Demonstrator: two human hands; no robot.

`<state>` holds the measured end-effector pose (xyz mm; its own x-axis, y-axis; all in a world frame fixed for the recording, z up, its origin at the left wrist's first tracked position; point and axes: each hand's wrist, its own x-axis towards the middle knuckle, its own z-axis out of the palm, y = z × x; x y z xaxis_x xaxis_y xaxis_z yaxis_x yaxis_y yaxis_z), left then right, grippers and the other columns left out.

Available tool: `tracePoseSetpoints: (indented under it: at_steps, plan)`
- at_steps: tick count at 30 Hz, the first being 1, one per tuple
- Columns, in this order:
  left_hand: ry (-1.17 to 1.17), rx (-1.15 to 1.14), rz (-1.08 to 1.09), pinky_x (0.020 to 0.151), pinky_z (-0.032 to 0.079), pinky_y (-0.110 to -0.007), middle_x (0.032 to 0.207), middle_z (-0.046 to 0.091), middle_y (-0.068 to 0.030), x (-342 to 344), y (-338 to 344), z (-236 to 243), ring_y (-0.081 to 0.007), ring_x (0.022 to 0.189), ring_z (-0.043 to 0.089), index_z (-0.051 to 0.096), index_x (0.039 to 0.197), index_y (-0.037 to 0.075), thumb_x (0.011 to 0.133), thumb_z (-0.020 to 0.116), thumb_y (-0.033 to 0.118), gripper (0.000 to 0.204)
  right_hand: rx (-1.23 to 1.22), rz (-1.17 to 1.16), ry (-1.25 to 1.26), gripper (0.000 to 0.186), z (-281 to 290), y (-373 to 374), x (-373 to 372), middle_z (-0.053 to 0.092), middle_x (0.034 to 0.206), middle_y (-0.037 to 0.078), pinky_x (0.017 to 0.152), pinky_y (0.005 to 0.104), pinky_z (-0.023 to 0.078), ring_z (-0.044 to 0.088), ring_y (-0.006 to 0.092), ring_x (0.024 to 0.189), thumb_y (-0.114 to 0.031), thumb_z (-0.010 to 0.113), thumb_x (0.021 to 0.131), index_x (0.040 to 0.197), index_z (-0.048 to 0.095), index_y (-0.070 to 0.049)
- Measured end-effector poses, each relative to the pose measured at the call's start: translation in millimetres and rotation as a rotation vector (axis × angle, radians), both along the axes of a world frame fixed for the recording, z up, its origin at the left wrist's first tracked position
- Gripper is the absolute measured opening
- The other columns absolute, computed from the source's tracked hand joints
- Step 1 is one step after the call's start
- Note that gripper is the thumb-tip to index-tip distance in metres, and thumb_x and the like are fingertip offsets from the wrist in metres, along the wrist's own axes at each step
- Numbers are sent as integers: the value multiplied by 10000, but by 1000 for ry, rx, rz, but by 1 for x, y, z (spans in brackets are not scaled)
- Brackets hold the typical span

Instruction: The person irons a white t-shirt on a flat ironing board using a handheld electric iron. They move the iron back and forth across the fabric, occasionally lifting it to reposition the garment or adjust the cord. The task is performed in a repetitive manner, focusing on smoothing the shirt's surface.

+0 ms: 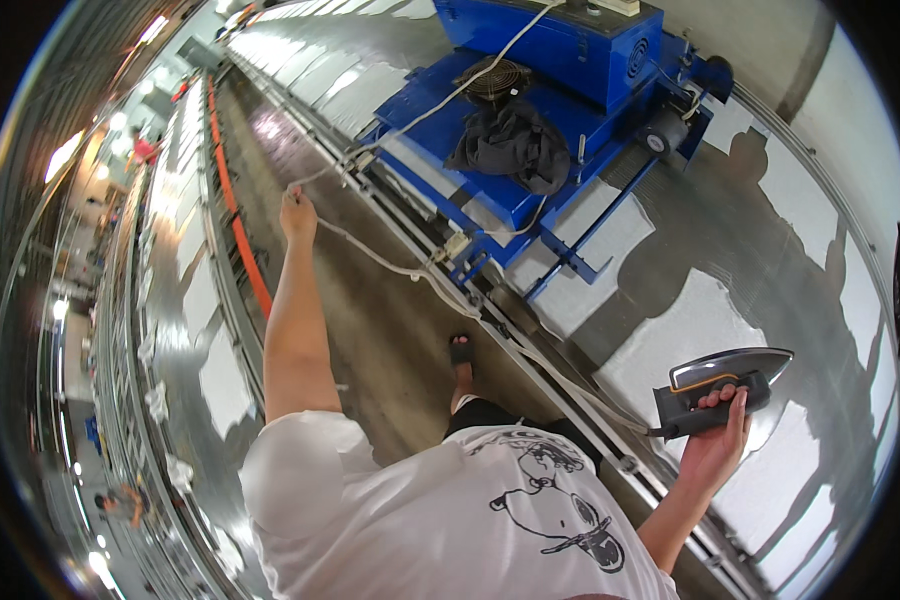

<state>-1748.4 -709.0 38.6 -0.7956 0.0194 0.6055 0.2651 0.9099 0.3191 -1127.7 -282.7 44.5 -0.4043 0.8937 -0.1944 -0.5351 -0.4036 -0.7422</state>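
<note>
One dark grey iron (713,373), orange-trimmed, glossy and pointed.

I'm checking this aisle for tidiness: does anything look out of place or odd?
Yes. A crumpled dark cloth lies on the blue machine, close to its round fan grille; it looks dropped there rather than part of the equipment. The pale cord also hangs slack from the left hand, perhaps a snag risk.

Factory workshop, long grey tables (700,235) edged with metal rails (670,507), rows of flat white pieces (690,325), big blue machine (582,52) over one table, walkway (380,345) between, bright lamps (118,122), people (146,150) far off.
</note>
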Motion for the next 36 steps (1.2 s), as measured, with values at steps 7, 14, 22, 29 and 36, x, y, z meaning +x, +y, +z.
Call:
tracePoseSetpoints:
  at_steps: [7, 14, 22, 29, 36]
  plan:
    - [-484, 223, -136, 1105, 353, -411, 1436, 487, -235, -167, 17, -114, -376, 1348, 441, 432, 1441, -4, 959, 446, 283, 561, -25, -258, -141, 125, -7, -76, -101, 561, 929, 16, 786, 312, 455, 528, 130, 832, -197, 557, 1018, 1063, 563, -80]
    - [-945, 476, -223, 494, 462, -319, 856, 687, -76, -200, 40, -141, -221, 579, 658, 658, 864, 24, 960, 496, 273, 312, -68, -296, -138, 132, 16, -110, -162, 551, 912, 4, 744, 303, 467, 526, 124, 804, -223, 548, 1022, 1016, 541, -92]
    - [-1117, 695, -455, 708, 556, -380, 858, 708, -150, -200, 40, -20, -263, 747, 696, 669, 990, -4, 892, 547, 284, 328, -30, -398, -75, 125, 36, -132, -174, 551, 902, 8, 740, 293, 451, 508, 115, 801, -205, 549, 1021, 1024, 539, -81]
    - [-963, 954, -993, 837, 547, -372, 1205, 636, -193, -204, 108, 138, -233, 941, 665, 565, 1317, 20, 997, 452, 306, 444, -33, -579, 28, 143, 16, -168, -131, 555, 915, -2, 758, 277, 452, 523, 102, 818, -222, 569, 1018, 997, 567, -80]
    - [-402, 511, -1225, 969, 470, -344, 1417, 522, -123, -234, 249, 239, -204, 1153, 585, 356, 1525, 94, 1019, 467, 368, 586, -20, -776, -13, 148, 18, -227, -114, 571, 967, 14, 799, 285, 463, 539, 113, 846, -195, 566, 1018, 1048, 572, -50]
